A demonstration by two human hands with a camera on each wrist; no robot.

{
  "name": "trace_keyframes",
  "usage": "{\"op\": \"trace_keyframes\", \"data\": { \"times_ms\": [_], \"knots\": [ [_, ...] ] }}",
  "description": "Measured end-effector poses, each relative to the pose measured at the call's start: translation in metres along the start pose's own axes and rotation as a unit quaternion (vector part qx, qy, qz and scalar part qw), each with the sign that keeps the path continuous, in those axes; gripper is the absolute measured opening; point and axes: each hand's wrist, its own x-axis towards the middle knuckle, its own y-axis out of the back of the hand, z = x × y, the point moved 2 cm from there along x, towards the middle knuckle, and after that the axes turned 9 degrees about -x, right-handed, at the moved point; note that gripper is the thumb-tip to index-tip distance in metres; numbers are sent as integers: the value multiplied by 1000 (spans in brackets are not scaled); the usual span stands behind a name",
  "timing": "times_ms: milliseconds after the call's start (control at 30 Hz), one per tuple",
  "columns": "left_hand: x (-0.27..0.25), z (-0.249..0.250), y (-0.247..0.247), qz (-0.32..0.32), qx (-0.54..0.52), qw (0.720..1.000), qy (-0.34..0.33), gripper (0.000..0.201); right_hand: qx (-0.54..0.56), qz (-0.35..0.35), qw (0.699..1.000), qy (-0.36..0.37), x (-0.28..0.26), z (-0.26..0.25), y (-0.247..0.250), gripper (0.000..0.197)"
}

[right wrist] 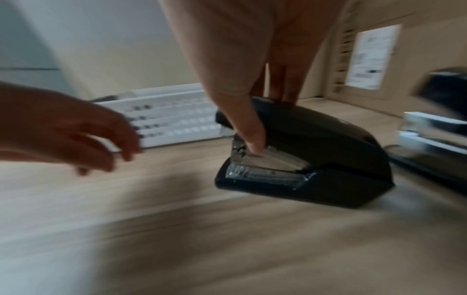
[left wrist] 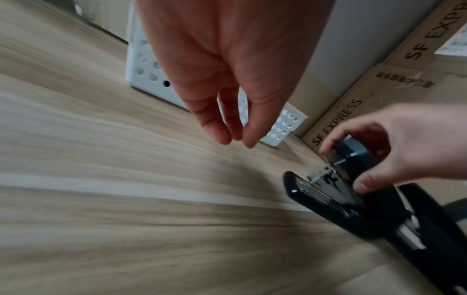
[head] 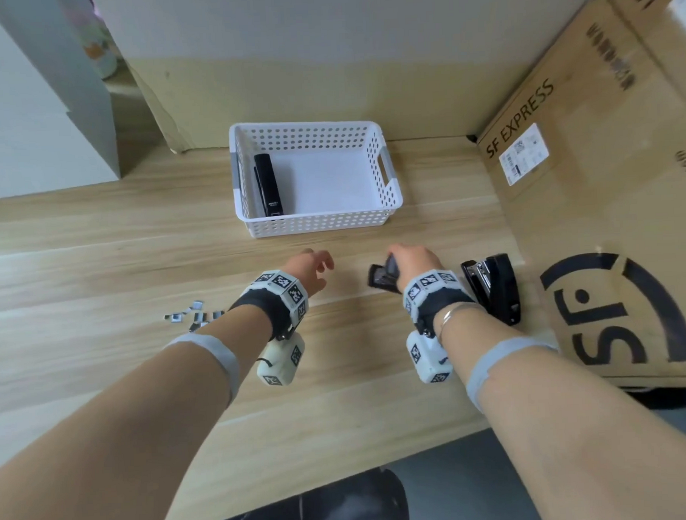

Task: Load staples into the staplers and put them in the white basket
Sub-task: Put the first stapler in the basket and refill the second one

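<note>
My right hand (head: pixel 402 262) grips a small black stapler (head: pixel 380 278) standing on the wooden table (head: pixel 97 251), in front of the white basket (head: pixel 316 223). In the right wrist view my thumb (right wrist: pixel 250 137) presses on the stapler (right wrist: pixel 316 159) above its metal magazine, with the fingers over its top. To its left my left hand (head: pixel 319 272) hovers with loosely bent fingers and holds nothing; the left wrist view shows the left hand (left wrist: pixel 235 129) empty above the table. A second black stapler (head: pixel 268 184) lies inside the basket along its left wall.
A third black stapler (head: pixel 492 288) lies flipped open to the right of my right wrist, against a large SF Express cardboard box (head: pixel 604 169). Several loose staple strips (head: pixel 194 315) lie on the table to the left of my left wrist. A wall rises behind the basket.
</note>
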Motion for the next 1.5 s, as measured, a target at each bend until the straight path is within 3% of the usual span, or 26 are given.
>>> {"op": "trace_keyframes", "data": {
  "times_ms": [167,300,433,533,633,733,867,967,1033,1133,1200,1233,1333,1367,1433,1500],
  "knots": [
    [-12,-23,10,12,1,1000,19,55,1,-20,991,136,-2,-69,6,33],
    [-20,-37,12,11,41,998,39,49,-53,-39,973,221,-5,-108,1,43],
    [-24,-44,7,10,90,995,51,42,-73,-33,964,252,-8,-114,0,46],
    [-22,-45,6,12,94,994,49,44,-63,-21,963,260,-11,-107,13,37],
    [-20,-43,8,3,105,993,50,49,-49,-69,966,245,-8,-90,35,36],
    [-19,-42,9,1,109,993,53,50,-72,-71,974,204,-2,-66,54,38],
    [-20,-42,6,3,107,993,51,49,-59,-95,988,105,9,-36,56,25],
    [-21,-42,4,2,112,993,46,47,31,-71,996,35,25,-16,33,35],
    [-22,-41,5,4,116,992,42,47,84,-56,995,-15,30,-10,23,30],
    [-22,-44,4,7,117,992,38,47,49,-56,996,-38,30,-2,16,19],
    [-22,-45,4,10,112,993,37,46,-10,-56,998,-9,27,-1,18,5],
    [-21,-45,5,8,108,993,37,46,-30,-67,997,10,27,0,17,16],
    [-22,-48,12,1,87,995,44,48,-32,-98,992,79,18,-17,29,87],
    [-23,-51,18,6,77,996,48,47,-30,-91,988,119,15,-27,36,98],
    [-29,-63,31,15,70,996,54,46,-18,-92,979,183,10,-45,45,99],
    [-38,-77,44,5,86,993,77,45,-40,-105,968,223,6,-63,47,88]
  ]
}}
